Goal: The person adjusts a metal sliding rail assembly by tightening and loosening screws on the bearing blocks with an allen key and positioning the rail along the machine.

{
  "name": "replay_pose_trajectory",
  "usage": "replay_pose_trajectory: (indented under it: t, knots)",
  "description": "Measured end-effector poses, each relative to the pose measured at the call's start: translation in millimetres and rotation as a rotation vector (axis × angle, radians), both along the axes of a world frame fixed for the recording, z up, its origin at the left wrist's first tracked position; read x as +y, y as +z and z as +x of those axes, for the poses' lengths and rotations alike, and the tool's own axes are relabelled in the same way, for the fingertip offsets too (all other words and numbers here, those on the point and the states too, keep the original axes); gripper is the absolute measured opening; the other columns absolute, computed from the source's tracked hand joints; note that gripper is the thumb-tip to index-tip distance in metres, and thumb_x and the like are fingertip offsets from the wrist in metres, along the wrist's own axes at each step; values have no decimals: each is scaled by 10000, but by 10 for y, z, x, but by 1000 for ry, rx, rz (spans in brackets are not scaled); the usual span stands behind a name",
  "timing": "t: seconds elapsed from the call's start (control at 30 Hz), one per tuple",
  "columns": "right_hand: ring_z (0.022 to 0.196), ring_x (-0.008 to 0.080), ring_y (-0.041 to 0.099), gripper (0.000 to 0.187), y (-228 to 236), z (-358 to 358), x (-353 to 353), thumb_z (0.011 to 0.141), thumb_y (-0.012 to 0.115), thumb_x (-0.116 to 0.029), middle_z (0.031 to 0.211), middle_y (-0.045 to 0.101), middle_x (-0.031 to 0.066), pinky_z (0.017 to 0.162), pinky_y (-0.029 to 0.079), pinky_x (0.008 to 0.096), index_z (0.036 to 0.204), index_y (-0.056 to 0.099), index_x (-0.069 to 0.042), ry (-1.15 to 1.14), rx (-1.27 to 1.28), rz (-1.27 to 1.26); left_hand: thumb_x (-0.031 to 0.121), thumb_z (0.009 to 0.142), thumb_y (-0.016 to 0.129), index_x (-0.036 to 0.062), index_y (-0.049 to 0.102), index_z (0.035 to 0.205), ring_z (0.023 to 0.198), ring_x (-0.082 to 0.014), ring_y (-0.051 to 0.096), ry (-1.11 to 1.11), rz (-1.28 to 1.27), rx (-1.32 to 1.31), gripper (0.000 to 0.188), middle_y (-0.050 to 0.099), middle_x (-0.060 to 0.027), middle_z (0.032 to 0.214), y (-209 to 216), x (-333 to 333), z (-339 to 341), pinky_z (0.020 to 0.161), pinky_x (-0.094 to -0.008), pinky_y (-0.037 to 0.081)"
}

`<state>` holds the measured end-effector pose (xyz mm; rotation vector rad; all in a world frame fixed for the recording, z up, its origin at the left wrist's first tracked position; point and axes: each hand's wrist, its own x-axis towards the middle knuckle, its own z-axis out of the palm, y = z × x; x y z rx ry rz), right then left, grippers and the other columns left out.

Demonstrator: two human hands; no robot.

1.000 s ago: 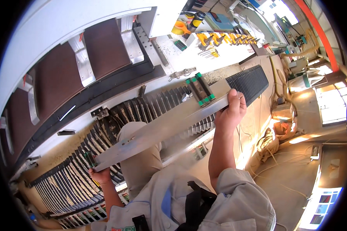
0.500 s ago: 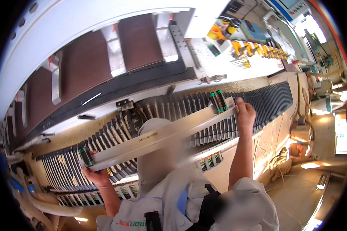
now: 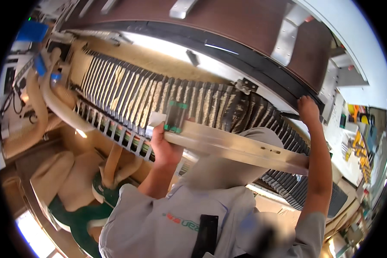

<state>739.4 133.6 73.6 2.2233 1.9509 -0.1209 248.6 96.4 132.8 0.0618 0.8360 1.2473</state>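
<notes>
My left hand is wrapped round the near-left end of a long, pale metal rail, which has small slots along its face. At that end sits a dark roller block with green end caps, right by my fingers. The rail slants across in front of my raised knee, and its far end is cut off from view by my right forearm. My right hand is up at the black edge strip of the machine, its fingers curled. What those fingers hold, if anything, is hidden.
Ribbed black bellows with sawdust run below the machine's brown bed. Metal brackets stick out over the bed. Pale hoses hang at the left. A white bench with yellow-handled tools stands at the right.
The view has turned toward the left. My right hand has let go of the rail's right end and moved up to the machine's black edge. My left hand keeps its hold.
</notes>
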Motion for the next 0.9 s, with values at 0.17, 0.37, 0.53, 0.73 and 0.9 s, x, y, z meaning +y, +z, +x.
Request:
replay_pose_trajectory:
  t: [0.17, 0.37, 0.53, 0.73, 0.9]
  knots:
    - [954, 339, 614, 253, 470, -421, 86, 889, 621, -231, 1021, 620, 177, 794, 511, 456, 1024, 617, -17, 144, 44, 182, 347, 892, 435, -51, 569, 1217, 1156, -372, 562, 35, -34, -48, 532, 633, -196, 1157, 28, -22, -50, 1049, -485, 397]
    - [467, 99, 494, 300, 1389, -1262, -1332, 926, 613, -213, 539, 526, 38, 437, 369, 261, 692, 573, -30, 58, 810, 390, 341, 886, 455, -18, 564, 1235, 1199, -386, 532, 26, -56, -123, 512, 621, -183, 1188, -133, -55, -106, 1067, -496, 381]
    - [643, 186, 616, 565, 492, -1550, -2464, 876, 611, -578, 707, 602, 93, 590, 498, 300, 921, 609, -15, -889, 1635, 158, 344, 873, 452, -16, 564, 1228, 1179, -360, 542, -29, -37, -147, 518, 615, -177, 1191, -467, -90, -24, 1050, -503, 395]
    - [1248, 320, 484, 603, 998, -1503, -2073, 965, 519, -373, 1303, 533, 213, 1109, 324, 464, 1408, 378, 10, -770, 2050, 991, 317, 890, 420, -8, 542, 1270, 1205, -316, 532, -250, 5, -353, 515, 595, -167, 1241, -295, -347, 411, 1068, -451, 393]
    - [1268, 333, 459, 637, 2242, -982, -2137, 961, 520, -359, 1347, 487, 238, 1135, 275, 487, 1424, 341, 41, -667, 1756, 1390, 333, 965, 447, 14, 477, 1327, 1184, -269, 550, -452, 41, -727, 483, 534, -159, 1319, 347, -505, 919, 1056, -422, 409]
